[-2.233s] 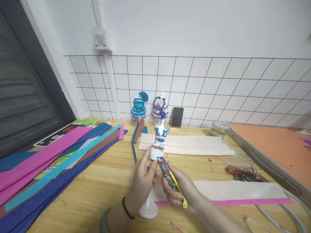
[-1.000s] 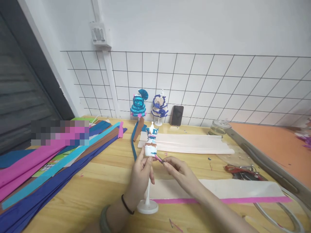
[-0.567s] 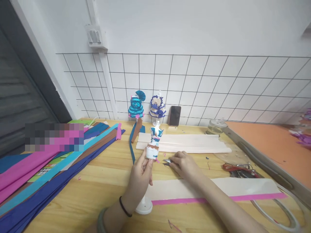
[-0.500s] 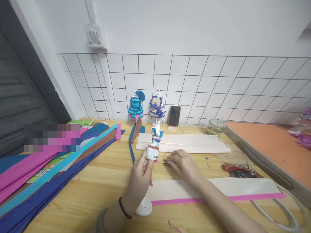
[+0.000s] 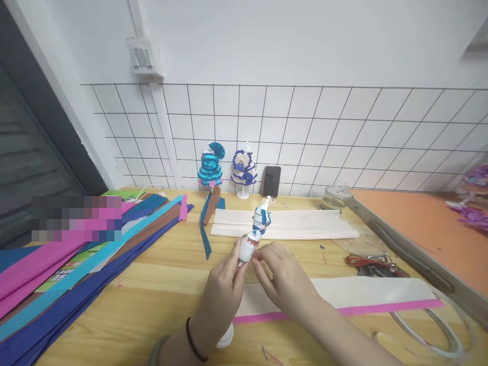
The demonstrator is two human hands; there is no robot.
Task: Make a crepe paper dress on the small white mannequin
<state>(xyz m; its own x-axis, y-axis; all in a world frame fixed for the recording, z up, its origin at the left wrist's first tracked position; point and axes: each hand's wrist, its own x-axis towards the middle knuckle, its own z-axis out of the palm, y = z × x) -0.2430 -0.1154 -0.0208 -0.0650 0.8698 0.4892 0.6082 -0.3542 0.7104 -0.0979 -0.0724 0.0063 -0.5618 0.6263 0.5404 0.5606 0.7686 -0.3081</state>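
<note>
Both hands meet just below the centre of the frame, close around a small white dress form (image 5: 248,249) dabbed with teal and brown. The left hand (image 5: 221,292) has its fingers and thumb closed on the lower body from the side, apparently to steady it, while the right hand (image 5: 285,279) brings its fingertips narrowly together at the form's lower right edge. From where I stand, I can't tell whether a scrap or a tool is caught between them. The form leans to the right at the top, probably so that this edge sits within easy reach, and its round white base (image 5: 225,338) shows below the left hand. Two decorated forms, one teal (image 5: 210,168) and one blue and cream (image 5: 244,168), stand upright at the back beside a propped phone (image 5: 272,181), likely set there to stay out of the way. Crepe strips fan across the left of the frame, pink (image 5: 34,269) beside cyan (image 5: 114,247), perhaps so each colour can be picked out, and a cream strip with a pink edge (image 5: 366,297) runs under the right forearm.
</note>
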